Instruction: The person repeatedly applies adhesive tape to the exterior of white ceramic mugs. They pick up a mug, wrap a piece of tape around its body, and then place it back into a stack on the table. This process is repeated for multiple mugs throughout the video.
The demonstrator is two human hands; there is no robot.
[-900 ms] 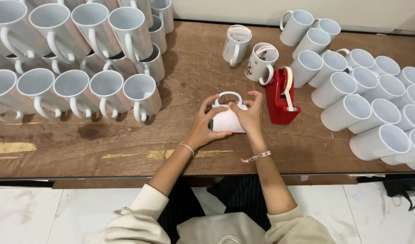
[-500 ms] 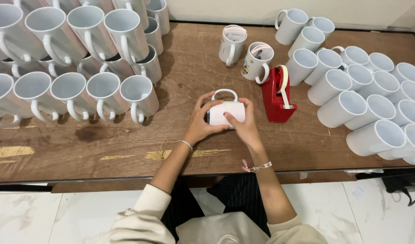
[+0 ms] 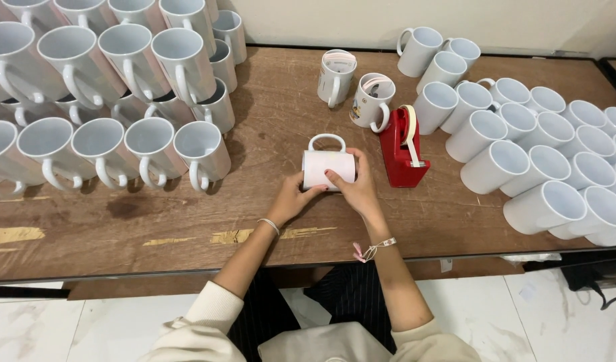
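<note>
A white mug (image 3: 328,163) wrapped in a pale sheet lies on its side on the brown wooden table (image 3: 268,221), handle pointing away from me. My left hand (image 3: 291,198) grips its near left edge. My right hand (image 3: 353,190) presses on its near right side, fingers over the wrap. A red tape dispenser (image 3: 402,149) with a pale roll stands just right of the mug. Two wrapped mugs (image 3: 353,87) stand upright behind it.
Several white mugs (image 3: 113,87) are stacked in rows on the left half of the table. More white mugs (image 3: 536,154) lie on their sides at the right. A pale wall runs along the table's far edge. White tiled floor shows below the near edge.
Both hands have kept hold of the mug and shifted it slightly; my right hand has slid lower along its near side. The view has shifted slightly.
</note>
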